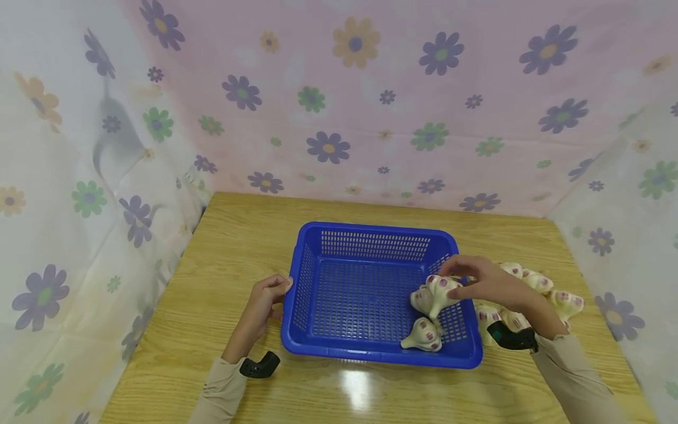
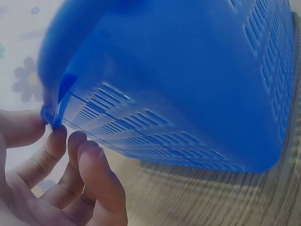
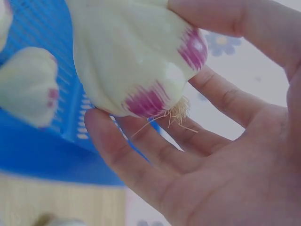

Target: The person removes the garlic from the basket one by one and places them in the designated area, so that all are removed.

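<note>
A blue plastic basket [image 1: 371,352] with slotted walls stands on the wooden table. My left hand [image 1: 266,297] pinches its left rim between thumb and fingers; the left wrist view shows that grip at the basket's rim [image 2: 54,110]. Over the basket's right end, my right hand [image 1: 489,284] holds a white garlic bulb [image 1: 444,288] with purple patches. Close up in the right wrist view, the held garlic bulb [image 3: 131,56] has its roots toward the palm. Beneath it in the basket lie another garlic bulb [image 1: 420,300], partly hidden, and a garlic bulb [image 1: 425,335] nearer the front.
Right of the basket, several more garlic bulbs [image 1: 567,303] lie on the wooden table [image 1: 238,235], some partly hidden by the right hand and wrist. A flowered cloth [image 1: 371,118] hangs behind the table and along both sides.
</note>
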Demonstrator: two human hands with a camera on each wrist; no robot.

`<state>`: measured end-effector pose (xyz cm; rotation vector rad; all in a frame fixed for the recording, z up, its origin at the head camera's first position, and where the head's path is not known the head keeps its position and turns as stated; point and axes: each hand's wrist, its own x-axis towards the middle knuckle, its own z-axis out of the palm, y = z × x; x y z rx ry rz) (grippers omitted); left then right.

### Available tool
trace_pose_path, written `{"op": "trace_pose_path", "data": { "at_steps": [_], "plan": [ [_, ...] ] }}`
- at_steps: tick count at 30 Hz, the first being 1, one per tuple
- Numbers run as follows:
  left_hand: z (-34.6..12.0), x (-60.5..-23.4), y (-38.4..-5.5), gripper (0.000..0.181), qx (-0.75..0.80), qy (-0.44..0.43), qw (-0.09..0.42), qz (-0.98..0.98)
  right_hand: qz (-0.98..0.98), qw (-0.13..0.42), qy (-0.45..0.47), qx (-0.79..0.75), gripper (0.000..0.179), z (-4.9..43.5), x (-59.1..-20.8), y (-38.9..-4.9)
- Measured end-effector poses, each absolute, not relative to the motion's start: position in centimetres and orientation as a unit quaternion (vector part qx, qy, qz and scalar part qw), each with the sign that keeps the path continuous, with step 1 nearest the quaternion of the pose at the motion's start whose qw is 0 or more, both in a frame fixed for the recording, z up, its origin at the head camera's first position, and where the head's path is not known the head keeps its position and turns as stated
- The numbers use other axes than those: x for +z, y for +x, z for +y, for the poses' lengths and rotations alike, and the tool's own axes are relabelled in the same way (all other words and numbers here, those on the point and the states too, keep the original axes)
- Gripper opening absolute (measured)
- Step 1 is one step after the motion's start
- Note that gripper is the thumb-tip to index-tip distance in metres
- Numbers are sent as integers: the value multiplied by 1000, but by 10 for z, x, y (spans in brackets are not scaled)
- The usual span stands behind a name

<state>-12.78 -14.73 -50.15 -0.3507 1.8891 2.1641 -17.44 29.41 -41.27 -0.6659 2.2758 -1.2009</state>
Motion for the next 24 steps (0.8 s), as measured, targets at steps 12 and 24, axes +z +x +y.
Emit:
{"op": "trace_pose_path", "data": {
  "at_steps": [12, 24],
  "plan": [
    [-148, -501, -127, 20, 738, -121, 128, 651, 856, 187, -238, -420, 28, 345, -382, -161],
    [-147, -500, -127, 21, 735, -120, 120, 657, 884, 187, -199, -379, 28, 391, -376, -145]
  ]
}}
